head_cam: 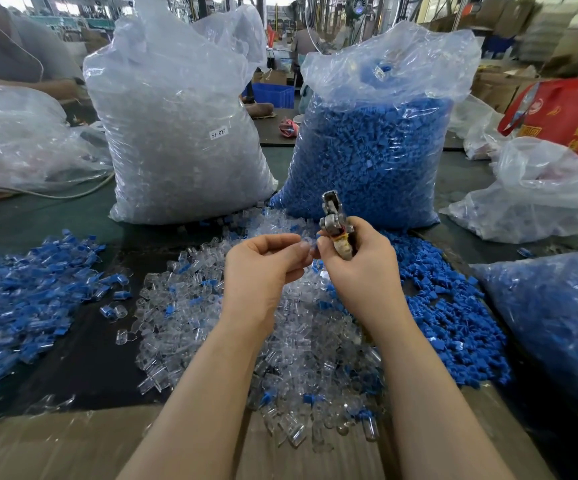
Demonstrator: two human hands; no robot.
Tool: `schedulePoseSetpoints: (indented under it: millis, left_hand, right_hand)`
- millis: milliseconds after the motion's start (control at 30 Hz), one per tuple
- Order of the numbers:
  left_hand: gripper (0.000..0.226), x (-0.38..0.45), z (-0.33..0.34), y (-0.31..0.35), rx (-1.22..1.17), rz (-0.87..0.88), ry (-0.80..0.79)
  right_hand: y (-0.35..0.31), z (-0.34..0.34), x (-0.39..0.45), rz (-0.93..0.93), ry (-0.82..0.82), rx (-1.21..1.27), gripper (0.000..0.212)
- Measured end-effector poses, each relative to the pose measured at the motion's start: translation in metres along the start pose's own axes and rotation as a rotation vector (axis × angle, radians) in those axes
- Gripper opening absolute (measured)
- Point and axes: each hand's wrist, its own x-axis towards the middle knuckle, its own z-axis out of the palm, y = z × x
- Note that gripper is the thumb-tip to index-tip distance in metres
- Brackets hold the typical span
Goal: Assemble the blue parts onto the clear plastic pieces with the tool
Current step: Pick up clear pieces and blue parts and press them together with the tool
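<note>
My right hand (360,265) grips a metal plier-like tool (333,216) whose jaws point up. My left hand (263,268) pinches a small clear plastic piece (306,244) at its fingertips, right against my right hand's fingers. Both hands hover above a heap of loose clear pieces (232,327) mixed with a few blue parts. A pile of loose blue parts (454,317) lies to the right of the hands. A spread of joined blue-and-clear pieces (28,296) lies to the left.
Two tall plastic bags stand behind the heaps: clear pieces (180,133) on the left, blue parts (374,147) on the right. Another bag of blue parts (557,317) lies at the right edge. Crumpled bags (540,199) sit at both sides. Cardboard (73,445) covers the near edge.
</note>
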Motion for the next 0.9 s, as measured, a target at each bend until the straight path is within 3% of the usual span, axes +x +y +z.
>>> schedulePoseSetpoints:
  millis: [433,700,900]
  left_hand:
    - [0.008,0.0014,0.0004,-0.0002,-0.098,-0.084,0.023]
    - [0.007,-0.0031,0.0063,0.0002,0.000,0.101,0.045]
    - [0.011,-0.0018,0.0071,-0.0017,0.171,0.233,0.085]
  right_hand:
    - [-0.0042,0.0040,-0.0025,0.001,0.016,0.149,0.007]
    - [-0.0030,0.0058,-0.0008,0.004,0.084,0.042,0.019]
    - [-0.0071,0.0035,-0.0001,0.016,0.047,0.053,0.014]
